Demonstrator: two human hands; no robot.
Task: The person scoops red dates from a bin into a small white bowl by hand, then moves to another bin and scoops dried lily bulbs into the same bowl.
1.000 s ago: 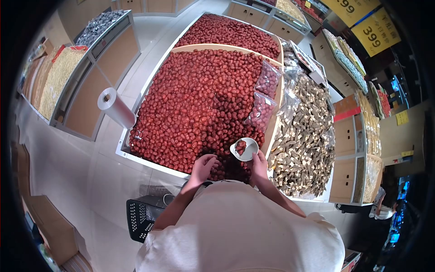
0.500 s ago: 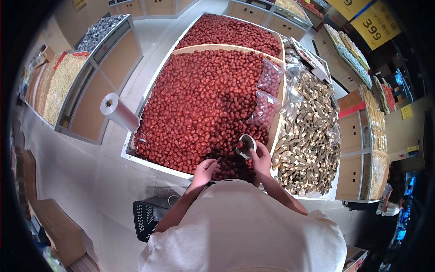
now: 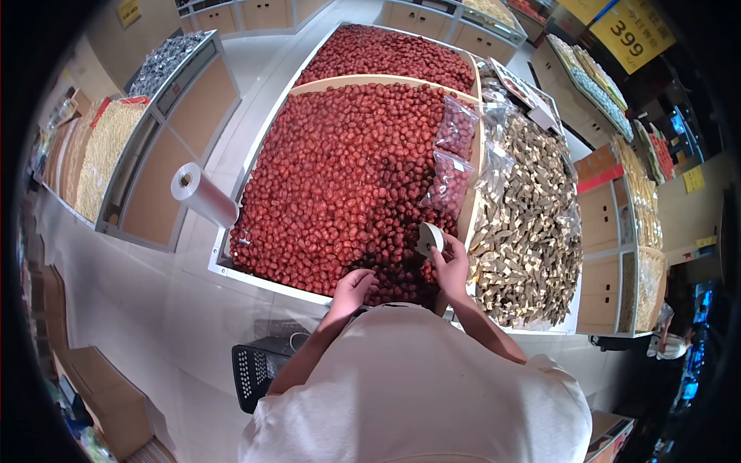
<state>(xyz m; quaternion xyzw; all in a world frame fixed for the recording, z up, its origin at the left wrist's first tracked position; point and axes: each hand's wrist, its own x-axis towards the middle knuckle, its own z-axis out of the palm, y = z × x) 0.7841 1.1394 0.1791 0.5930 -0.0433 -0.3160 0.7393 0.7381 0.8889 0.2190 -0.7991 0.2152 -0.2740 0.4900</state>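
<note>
My right hand (image 3: 452, 266) grips a small white scoop (image 3: 429, 239) over the front right of the bin of red dates (image 3: 316, 177). The scoop is tilted, and what lies in it is hidden from me. Near the front edge of the bin, my left hand (image 3: 356, 288) hovers low over the dates with its fingers loosely bent and apart; nothing shows in it. Dates around both hands lie in shadow.
Two clear bags of dates (image 3: 449, 182) rest along the bin's right side. Dried dark-and-pale pieces (image 3: 525, 231) fill the neighbouring bin. A plastic bag roll (image 3: 204, 197) stands at the left corner. Below the bin is a black basket (image 3: 253, 374).
My right hand has moved slightly right and turned the scoop, so its round opening with dates inside no longer faces me. My left hand has barely moved.
</note>
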